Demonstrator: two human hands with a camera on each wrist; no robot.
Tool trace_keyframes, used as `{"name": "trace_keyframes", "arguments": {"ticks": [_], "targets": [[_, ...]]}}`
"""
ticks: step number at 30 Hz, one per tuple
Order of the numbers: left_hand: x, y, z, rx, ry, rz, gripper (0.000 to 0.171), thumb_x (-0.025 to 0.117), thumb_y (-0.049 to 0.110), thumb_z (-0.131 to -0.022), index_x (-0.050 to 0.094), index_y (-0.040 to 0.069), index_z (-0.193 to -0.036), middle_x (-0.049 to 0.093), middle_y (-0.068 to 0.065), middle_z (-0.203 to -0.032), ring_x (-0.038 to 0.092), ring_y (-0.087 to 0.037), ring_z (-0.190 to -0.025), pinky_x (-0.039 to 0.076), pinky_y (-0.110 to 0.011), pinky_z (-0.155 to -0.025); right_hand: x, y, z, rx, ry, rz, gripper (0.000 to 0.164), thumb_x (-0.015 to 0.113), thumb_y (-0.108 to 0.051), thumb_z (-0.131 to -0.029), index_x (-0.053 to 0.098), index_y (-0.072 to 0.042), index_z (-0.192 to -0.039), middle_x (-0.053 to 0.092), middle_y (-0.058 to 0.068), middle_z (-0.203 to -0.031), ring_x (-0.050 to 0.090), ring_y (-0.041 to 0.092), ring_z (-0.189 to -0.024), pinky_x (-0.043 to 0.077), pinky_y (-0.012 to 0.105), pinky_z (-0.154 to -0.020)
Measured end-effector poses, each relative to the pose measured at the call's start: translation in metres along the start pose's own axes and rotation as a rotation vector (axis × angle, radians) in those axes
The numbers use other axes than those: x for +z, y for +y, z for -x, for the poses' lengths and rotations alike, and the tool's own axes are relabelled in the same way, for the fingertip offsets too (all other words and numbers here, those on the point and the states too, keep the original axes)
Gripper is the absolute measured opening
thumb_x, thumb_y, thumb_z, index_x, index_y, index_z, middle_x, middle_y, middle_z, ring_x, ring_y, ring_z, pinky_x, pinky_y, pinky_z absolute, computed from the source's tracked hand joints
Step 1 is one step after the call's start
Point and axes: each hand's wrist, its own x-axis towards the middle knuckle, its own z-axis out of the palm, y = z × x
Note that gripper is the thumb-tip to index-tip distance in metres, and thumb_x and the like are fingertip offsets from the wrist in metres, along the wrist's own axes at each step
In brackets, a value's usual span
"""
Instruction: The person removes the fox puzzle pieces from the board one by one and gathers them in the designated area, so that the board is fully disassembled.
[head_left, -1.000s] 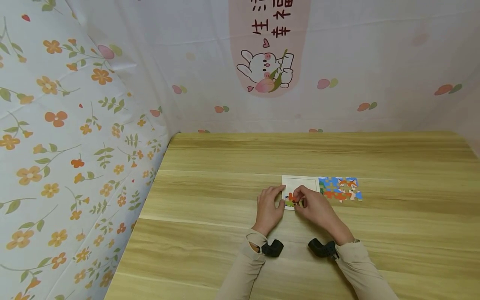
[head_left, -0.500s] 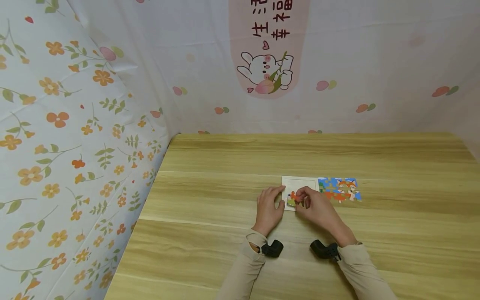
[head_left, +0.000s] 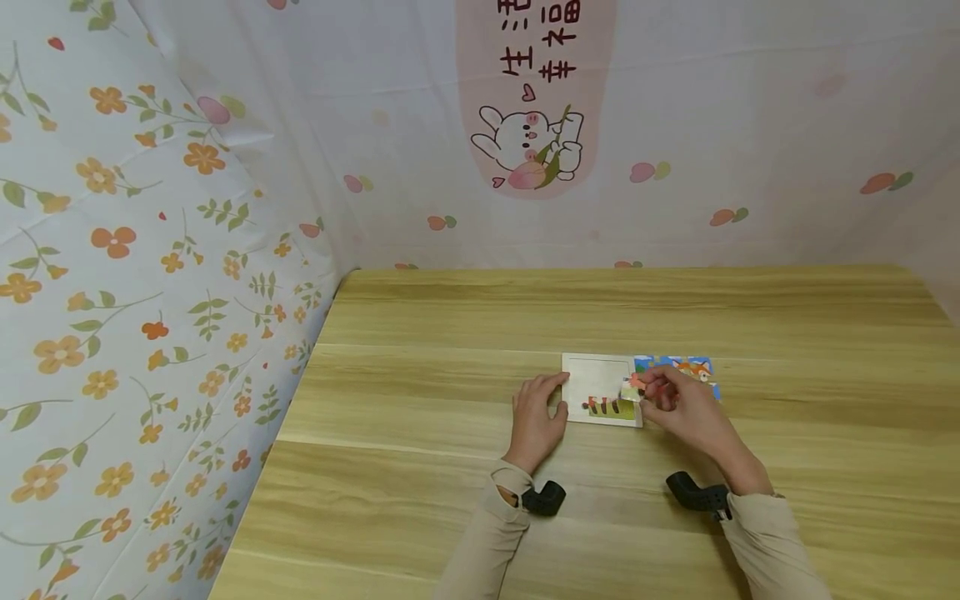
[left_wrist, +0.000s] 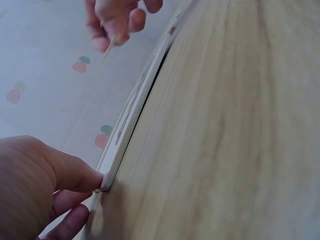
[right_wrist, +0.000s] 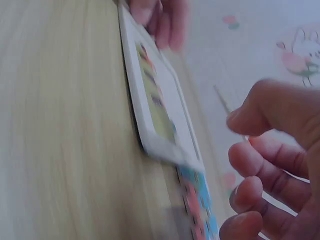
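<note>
A white puzzle frame lies on the table, with joined green, striped puzzle pieces along its near side. My left hand rests at the frame's left edge, its thumb touching the border in the left wrist view. Between thumb and fingers, my right hand pinches a puzzle piece with red and pale green on it, raised and tilted over the frame's right side. In the right wrist view that piece appears edge-on, largely hidden by the thumb.
Joined fox-picture pieces lie against the frame's right side, partly covered by my right hand. The wooden table reaches back to a printed curtain. Both wrists carry a black camera mount.
My right hand has lifted the puzzle piece from the frame's near left and carried it to the right side. The striped pieces it covered now show. My left hand stays put.
</note>
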Motion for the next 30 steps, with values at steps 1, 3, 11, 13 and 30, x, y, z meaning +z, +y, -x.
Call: {"name": "trace_keyframes", "arguments": {"ticks": [1,3,11,13,30], "targets": [[0.000,0.000,0.000,-0.001,0.000,0.000,0.039,0.064,0.003,-0.081,0.064,0.012,-0.119,0.063,0.000,-0.110,0.052,-0.018,-0.102,0.034,-0.034,-0.080,-0.003,0.002,0.001,0.005,0.001,-0.003,0.026,0.068,0.003,-0.074,0.058,0.000,-0.098,0.057,0.003,-0.079,0.045,0.007,-0.060,0.038,0.020,-0.052],[0.000,0.000,0.000,-0.001,0.001,0.004,0.039,0.064,0.003,-0.081,0.064,0.012,-0.119,0.063,0.000,-0.110,0.052,-0.019,-0.102,0.033,-0.034,-0.080,-0.009,0.005,0.004,0.015,-0.001,0.008,0.025,0.066,0.002,-0.074,0.057,0.000,-0.097,0.054,0.002,-0.077,0.044,0.007,-0.059,0.036,0.019,-0.051],[-0.001,0.001,0.001,-0.007,-0.004,0.007,0.040,0.063,0.003,-0.081,0.064,0.011,-0.120,0.063,-0.001,-0.110,0.052,-0.020,-0.101,0.033,-0.034,-0.079,-0.020,0.016,0.013,0.036,-0.006,0.028,0.025,0.068,0.002,-0.073,0.055,-0.002,-0.094,0.047,0.000,-0.069,0.040,0.005,-0.058,0.033,0.020,-0.052],[-0.001,0.001,0.001,-0.009,-0.004,0.008,0.040,0.063,0.002,-0.081,0.064,0.011,-0.120,0.063,0.000,-0.110,0.052,-0.020,-0.101,0.033,-0.034,-0.079,-0.020,0.018,0.015,0.024,-0.016,0.033,0.026,0.068,0.003,-0.072,0.056,-0.001,-0.095,0.046,-0.001,-0.069,0.040,0.005,-0.058,0.033,0.021,-0.052],[0.000,0.000,0.001,-0.008,-0.004,0.013,0.040,0.063,0.002,-0.081,0.064,0.011,-0.120,0.063,-0.001,-0.109,0.052,-0.020,-0.101,0.033,-0.034,-0.079,-0.012,0.028,0.022,-0.034,-0.098,0.024,0.025,0.067,0.004,-0.071,0.056,-0.005,-0.091,0.044,-0.005,-0.065,0.039,0.001,-0.055,0.033,0.021,-0.051]]}}
